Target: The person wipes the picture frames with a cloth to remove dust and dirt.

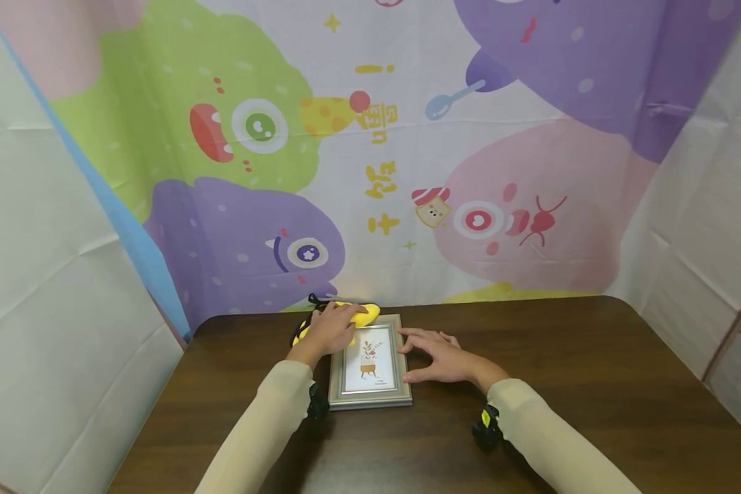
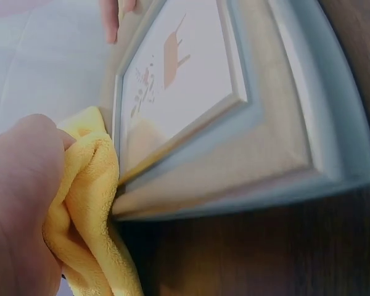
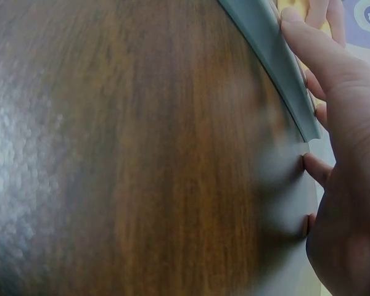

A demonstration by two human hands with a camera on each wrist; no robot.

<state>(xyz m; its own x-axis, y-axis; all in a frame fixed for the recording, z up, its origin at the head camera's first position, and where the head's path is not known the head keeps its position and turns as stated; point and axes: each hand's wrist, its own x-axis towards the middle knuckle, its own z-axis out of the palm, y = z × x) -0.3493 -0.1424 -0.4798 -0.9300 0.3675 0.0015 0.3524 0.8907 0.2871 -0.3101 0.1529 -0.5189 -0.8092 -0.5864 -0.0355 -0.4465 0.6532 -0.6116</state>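
Note:
A picture frame (image 1: 370, 402) with a silvery-beige border lies flat on the dark wooden table, holding a print of a potted plant. My left hand (image 1: 332, 331) is over its upper left corner, gripping a bunched yellow cloth (image 1: 366, 316). In the left wrist view, the folded cloth (image 2: 89, 191) lies against the frame's edge beside the thumb. My right hand (image 1: 441, 358) is at the frame's right side, fingers spread and fingertips right at the border. From the right wrist, the thumb (image 3: 317, 52) shows along the frame's grey outer edge (image 3: 268, 58).
Black cord or strap (image 1: 313, 299) loops near the cloth at the table's back edge. A cartoon-printed curtain (image 1: 383, 267) hangs right behind the brown table (image 1: 531, 357). Pale fabric walls (image 1: 55, 274) stand on both sides.

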